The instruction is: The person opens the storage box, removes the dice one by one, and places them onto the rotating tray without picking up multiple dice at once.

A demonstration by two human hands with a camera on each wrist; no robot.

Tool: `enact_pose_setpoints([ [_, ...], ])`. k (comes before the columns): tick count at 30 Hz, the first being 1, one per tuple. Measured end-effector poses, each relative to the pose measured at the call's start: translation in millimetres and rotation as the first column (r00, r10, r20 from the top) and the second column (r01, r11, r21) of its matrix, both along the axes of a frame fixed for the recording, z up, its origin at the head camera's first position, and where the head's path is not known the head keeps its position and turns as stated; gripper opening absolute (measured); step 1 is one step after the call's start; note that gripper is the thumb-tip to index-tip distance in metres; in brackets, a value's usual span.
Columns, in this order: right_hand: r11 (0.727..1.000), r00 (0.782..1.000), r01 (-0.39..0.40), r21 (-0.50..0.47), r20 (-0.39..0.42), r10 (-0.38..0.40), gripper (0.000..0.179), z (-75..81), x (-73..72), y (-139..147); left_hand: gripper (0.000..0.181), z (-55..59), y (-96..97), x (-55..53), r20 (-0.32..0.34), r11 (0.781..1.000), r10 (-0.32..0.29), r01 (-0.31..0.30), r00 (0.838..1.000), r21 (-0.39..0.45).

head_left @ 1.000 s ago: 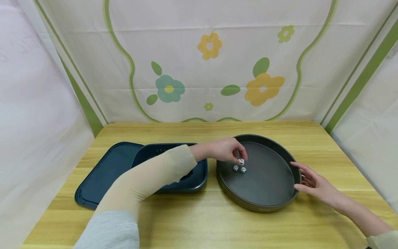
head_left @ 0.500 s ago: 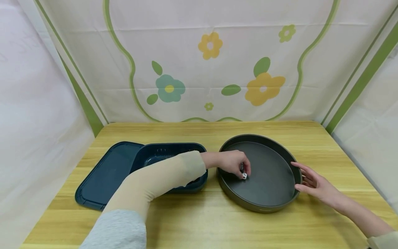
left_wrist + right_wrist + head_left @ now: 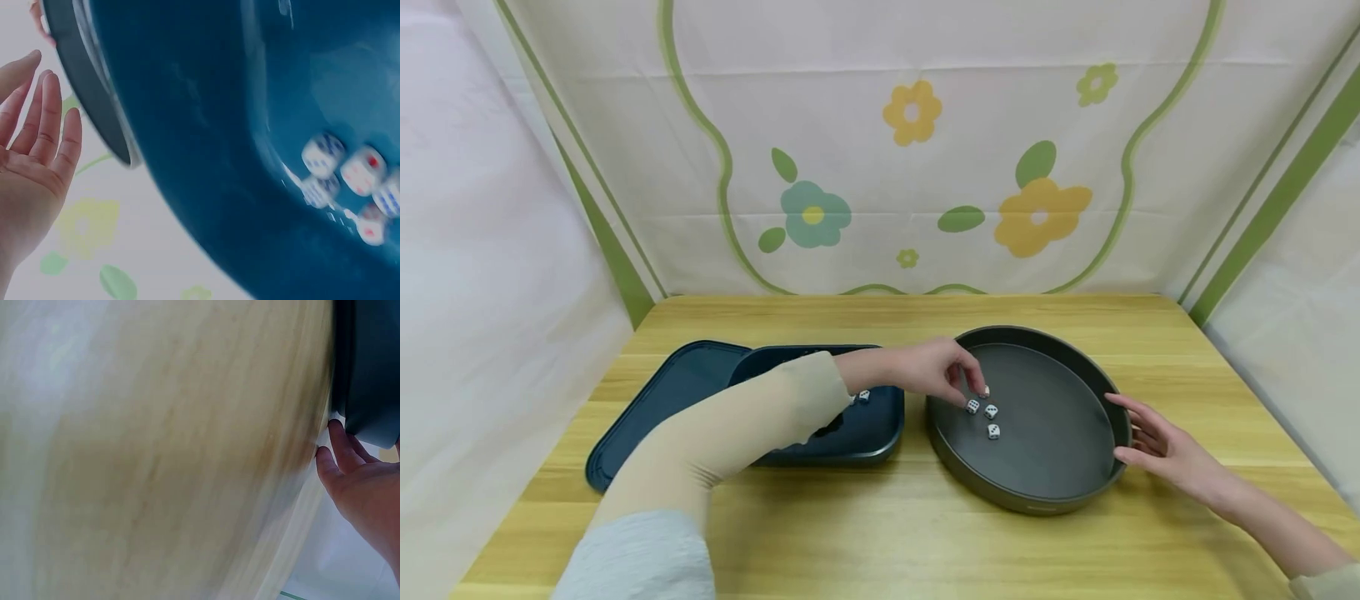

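Note:
My left hand (image 3: 936,369) hovers over the left side of a round dark grey pan (image 3: 1045,433), fingers loosely bent and nothing between them. Several white dice lie on the pan's floor near its fingertips, among them one die (image 3: 993,432) set a little closer to me. My right hand (image 3: 1168,450) rests its fingers against the pan's right outer wall. A dark blue rectangular box (image 3: 880,442) stands left of the pan, partly hidden by my left sleeve. More dice (image 3: 362,170) with red and blue pips sit inside it, seen in the left wrist view.
A flat dark blue lid (image 3: 662,417) lies at the box's left, partly overlapped by the box. Everything stands on a wooden table (image 3: 865,533). Behind it hangs a white cloth (image 3: 850,150) with printed flowers, and more cloth closes both sides.
My left hand lowered a die to the pan's floor, let it go there beside the other dice, and then drew back up and left. The right hand stays at the pan's side.

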State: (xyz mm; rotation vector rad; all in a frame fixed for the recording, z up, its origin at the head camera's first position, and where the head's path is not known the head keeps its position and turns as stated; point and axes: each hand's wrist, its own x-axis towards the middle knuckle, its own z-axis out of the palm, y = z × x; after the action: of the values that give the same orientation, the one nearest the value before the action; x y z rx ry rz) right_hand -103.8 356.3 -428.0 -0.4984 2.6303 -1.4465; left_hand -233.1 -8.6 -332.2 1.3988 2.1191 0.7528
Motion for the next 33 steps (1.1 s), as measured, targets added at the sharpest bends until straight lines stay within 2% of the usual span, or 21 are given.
enact_pose_setpoints([
  [5,1.0,1.0,-0.003,-0.001,-0.012,0.003,0.071,-1.6,-0.1,-0.3,0.02,15.1,-33.9,1.8,0.012,0.998,0.042,-0.042,0.999,0.049],
  [9,1.0,1.0,-0.006,-0.001,-0.019,0.006,0.071,-2.1,-0.2,-0.3,0.019,23.8,-63.7,0.1,-0.019,0.99,0.07,-0.067,0.997,0.125],
  [14,1.0,1.0,-0.006,0.004,-0.027,0.006,0.072,-2.0,-0.7,-0.3,0.017,29.1,-96.9,-4.2,-0.051,0.978,0.107,-0.096,0.993,0.183],
  [19,1.0,1.0,-0.008,0.005,-0.029,0.008,0.072,-1.4,-1.2,-0.3,0.019,30.5,-125.6,-5.2,-0.041,0.972,0.182,-0.173,0.983,0.162],
  [23,1.0,0.999,-0.007,0.005,-0.032,0.007,0.073,-1.1,-0.2,1.0,0.019,23.9,-144.3,-4.6,-0.009,0.963,0.243,-0.24,0.97,0.124],
  [27,1.0,0.999,-0.005,0.007,-0.037,0.006,0.074,-0.9,0.6,1.8,0.021,9.6,-158.0,-6.2,-0.001,0.951,0.297,-0.296,0.955,0.085],
  [30,1.0,0.999,-0.004,0.008,-0.033,0.005,0.073,-0.1,1.0,2.1,0.025,-3.1,-164.5,-9.4,-0.003,0.946,0.32,-0.319,0.948,0.057],
  [33,1.0,1.0,-0.004,0.006,-0.027,0.005,0.073,0.4,1.4,2.2,0.029,-14.6,-168.8,-12.8,0.0,0.947,0.319,-0.318,0.948,0.028],
])
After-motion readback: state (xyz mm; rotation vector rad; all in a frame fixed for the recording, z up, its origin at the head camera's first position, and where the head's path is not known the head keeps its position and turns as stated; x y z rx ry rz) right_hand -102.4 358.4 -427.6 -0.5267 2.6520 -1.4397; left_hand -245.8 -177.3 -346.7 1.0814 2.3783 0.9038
